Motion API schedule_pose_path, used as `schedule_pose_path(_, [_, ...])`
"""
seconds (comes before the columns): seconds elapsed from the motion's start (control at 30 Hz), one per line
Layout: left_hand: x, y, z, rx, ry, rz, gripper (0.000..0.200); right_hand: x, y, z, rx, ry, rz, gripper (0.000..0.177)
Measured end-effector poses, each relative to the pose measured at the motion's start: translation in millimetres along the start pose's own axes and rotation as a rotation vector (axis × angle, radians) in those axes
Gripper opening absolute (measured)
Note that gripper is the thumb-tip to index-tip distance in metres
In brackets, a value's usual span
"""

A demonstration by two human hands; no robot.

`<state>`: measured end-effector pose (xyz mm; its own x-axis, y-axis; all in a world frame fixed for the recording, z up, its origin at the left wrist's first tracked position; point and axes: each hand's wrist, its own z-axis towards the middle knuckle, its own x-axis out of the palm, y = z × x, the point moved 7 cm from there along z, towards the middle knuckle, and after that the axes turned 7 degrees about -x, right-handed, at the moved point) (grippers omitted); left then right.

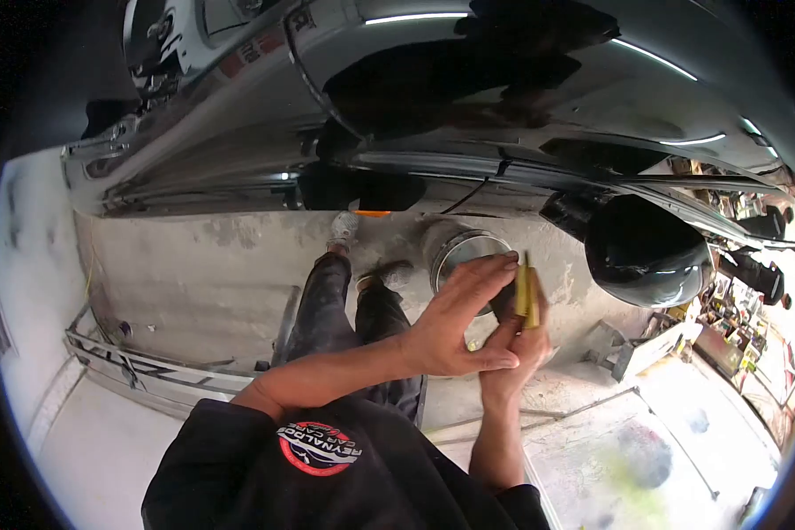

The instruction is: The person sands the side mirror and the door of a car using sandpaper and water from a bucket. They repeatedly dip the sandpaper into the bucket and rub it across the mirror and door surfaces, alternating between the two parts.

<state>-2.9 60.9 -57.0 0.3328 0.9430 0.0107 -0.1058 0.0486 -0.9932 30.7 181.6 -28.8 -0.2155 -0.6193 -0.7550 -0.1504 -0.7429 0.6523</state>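
Observation:
My right hand is closed around a thin yellow pad, which stands on edge with a dark part on its left side. My left hand reaches across from the left, its fingers stretched out and the fingertips right at the pad's upper end. The left thumb points toward the base of my right hand. Behind the hands a round metal bucket stands on the floor, partly hidden by my left fingers.
A glossy black car panel spans the top, with a black side mirror jutting out at right. A metal frame lies at left. Paint-stained white sheeting covers the lower right floor. Cluttered items stand at far right.

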Motion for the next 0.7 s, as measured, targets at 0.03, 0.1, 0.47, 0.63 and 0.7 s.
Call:
schedule_pose_path(0.03, [3.0,1.0,4.4,-0.019,0.078,0.013,0.098,6.9,8.3,-2.8,0.084,0.026,-0.007,0.044])
schedule_pose_path(0.1, [0.3,6.7,10.2,-0.089,0.111,-0.053,0.095,14.0,17.9,-1.3,0.094,0.096,-0.086,0.044])
schedule_pose_path(0.47, [-31.4,-27.8,44.6,0.004,0.061,0.208,0.067,-4.2,-8.9,-16.1,0.521,-0.216,0.641,0.013])
schedule_pose_path(0.63, [-3.3,-58.1,26.1,0.341,0.335,0.332,0.065,-43.0,11.4,-7.8,0.293,0.030,0.465,0.020])
schedule_pose_path(0.7, [10.7,-74.0,24.6,0.309,0.368,0.404,0.065,-57.0,8.4,-17.1,0.368,0.074,0.558,0.019])
